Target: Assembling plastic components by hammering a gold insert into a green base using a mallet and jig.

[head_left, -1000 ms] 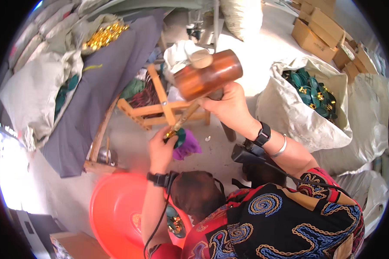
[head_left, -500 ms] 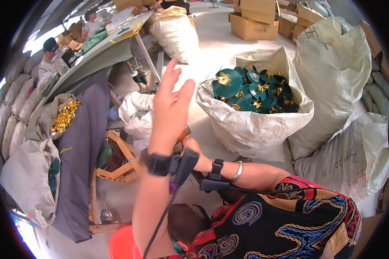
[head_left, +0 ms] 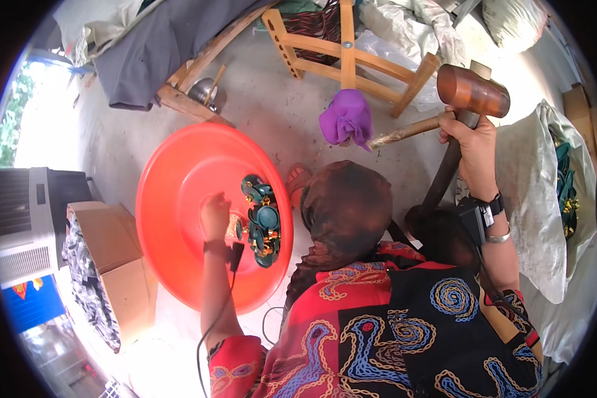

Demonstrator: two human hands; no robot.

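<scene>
My left hand (head_left: pixel 215 215) is inside a large red basin (head_left: pixel 156 265), blurred, its fingers beside a heap of dark green round pieces with gold trim (head_left: pixel 265 217). Whether it grips one of them cannot be made out. At the right, my right hand (head_left: pixel 469 137) is closed round the dark handle of a mallet (head_left: pixel 474 91), just below its brown cylindrical head. A light wooden stick (head_left: pixel 404 131) runs from near that hand toward a bunched purple cloth (head_left: pixel 348 118); where the stick ends by the hand is hidden.
A wooden folding frame (head_left: pixel 347 45) stands ahead, beyond the purple cloth. To the right is a white woven sack (head_left: pixel 544 205) with green and gold pieces inside. Left of the basin are a cardboard box (head_left: pixel 116 265) and a grey-white slatted appliance (head_left: pixel 23 225). A metal bowl (head_left: pixel 202 93) sits on the floor.
The view has swung down and left. My left hand has gone from raised in front, fingers spread, down into the red basin. The mallet's head has come into sight in my right hand.
</scene>
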